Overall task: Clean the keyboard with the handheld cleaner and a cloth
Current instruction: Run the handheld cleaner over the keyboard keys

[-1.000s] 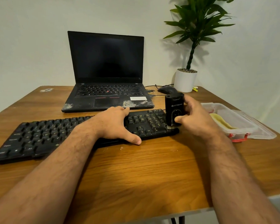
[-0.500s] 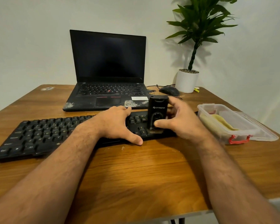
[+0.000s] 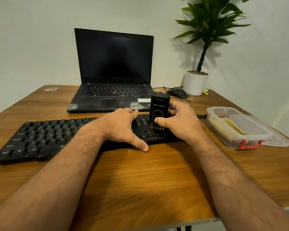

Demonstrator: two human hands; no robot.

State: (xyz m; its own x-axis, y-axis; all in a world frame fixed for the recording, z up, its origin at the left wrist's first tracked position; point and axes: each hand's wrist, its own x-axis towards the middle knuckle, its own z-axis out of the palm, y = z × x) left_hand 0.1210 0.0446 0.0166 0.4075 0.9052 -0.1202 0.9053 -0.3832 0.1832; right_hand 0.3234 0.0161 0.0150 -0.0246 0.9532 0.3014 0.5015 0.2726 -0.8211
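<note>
A long black keyboard (image 3: 45, 137) lies across the wooden table in front of me. My right hand (image 3: 182, 122) grips a black handheld cleaner (image 3: 159, 108) upright, its brush end down on the keys near the keyboard's right end. My left hand (image 3: 122, 127) rests flat on the keyboard's middle, fingers spread, thumb on the front edge. A yellow cloth (image 3: 232, 126) lies inside a clear plastic box (image 3: 223, 139) with a red latch to the right.
A black laptop (image 3: 113, 72) stands open behind the keyboard, with dust on its palm rest. A black mouse (image 3: 177, 93) and a potted plant (image 3: 196, 82) sit at the back right. The box's lid (image 3: 280, 139) lies beside it. Crumbs dot the table (image 3: 140, 180).
My right hand has carried the cleaner leftward along the keyboard, from its right end toward my left hand. The left hand has stayed in place.
</note>
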